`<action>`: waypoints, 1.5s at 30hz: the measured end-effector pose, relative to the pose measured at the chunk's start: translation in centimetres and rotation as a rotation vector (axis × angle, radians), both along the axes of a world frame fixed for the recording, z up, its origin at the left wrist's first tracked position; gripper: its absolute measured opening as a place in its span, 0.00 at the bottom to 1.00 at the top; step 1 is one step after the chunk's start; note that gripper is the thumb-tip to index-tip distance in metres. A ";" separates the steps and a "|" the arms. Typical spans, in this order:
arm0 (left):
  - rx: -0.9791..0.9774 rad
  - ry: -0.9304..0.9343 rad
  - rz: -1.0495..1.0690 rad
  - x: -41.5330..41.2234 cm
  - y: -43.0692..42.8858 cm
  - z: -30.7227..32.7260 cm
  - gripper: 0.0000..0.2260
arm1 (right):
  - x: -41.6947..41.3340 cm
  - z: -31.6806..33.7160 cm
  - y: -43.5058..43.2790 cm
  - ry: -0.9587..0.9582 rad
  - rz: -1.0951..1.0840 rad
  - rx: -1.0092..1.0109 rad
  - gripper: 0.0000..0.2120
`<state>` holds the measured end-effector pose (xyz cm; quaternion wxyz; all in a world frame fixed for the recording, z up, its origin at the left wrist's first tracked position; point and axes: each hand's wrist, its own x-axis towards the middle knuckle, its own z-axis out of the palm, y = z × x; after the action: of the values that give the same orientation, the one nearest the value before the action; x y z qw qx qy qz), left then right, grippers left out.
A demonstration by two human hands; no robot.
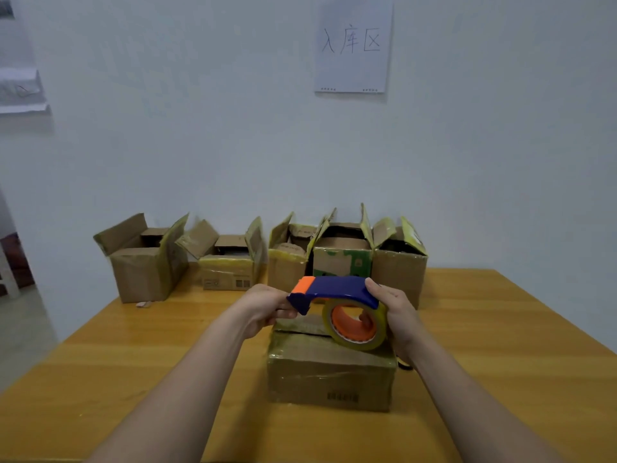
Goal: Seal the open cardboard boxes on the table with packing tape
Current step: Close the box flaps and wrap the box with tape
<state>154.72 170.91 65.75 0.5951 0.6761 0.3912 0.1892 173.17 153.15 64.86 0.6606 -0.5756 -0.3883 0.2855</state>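
Observation:
A closed cardboard box [330, 372] lies on the wooden table [140, 359] just in front of me, its flaps down. Above it I hold a blue and orange tape dispenser [334, 289] with a yellowish roll of packing tape [357, 324]. My left hand [267, 307] pinches the dispenser's front end near the orange tip. My right hand [395, 312] grips the rear of the dispenser and the roll. Several open cardboard boxes stand in a row at the far edge, from the leftmost box [143, 265] to the rightmost box [399, 262].
A white wall stands right behind the row of boxes, with a handwritten paper sign [354, 45] taped to it. A small scrap [143, 304] lies by the leftmost box. The table's left edge drops to a grey floor [23, 332].

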 end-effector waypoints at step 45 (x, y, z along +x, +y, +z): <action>0.078 -0.191 0.239 -3.7 0.2 -0.7 0.08 | -0.4 0.8 1.4 -0.028 -0.080 0.210 0.14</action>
<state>151.02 171.12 65.05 0.5762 0.6262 0.4029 0.3370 172.80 154.50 65.69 0.7228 -0.5219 -0.4020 0.2087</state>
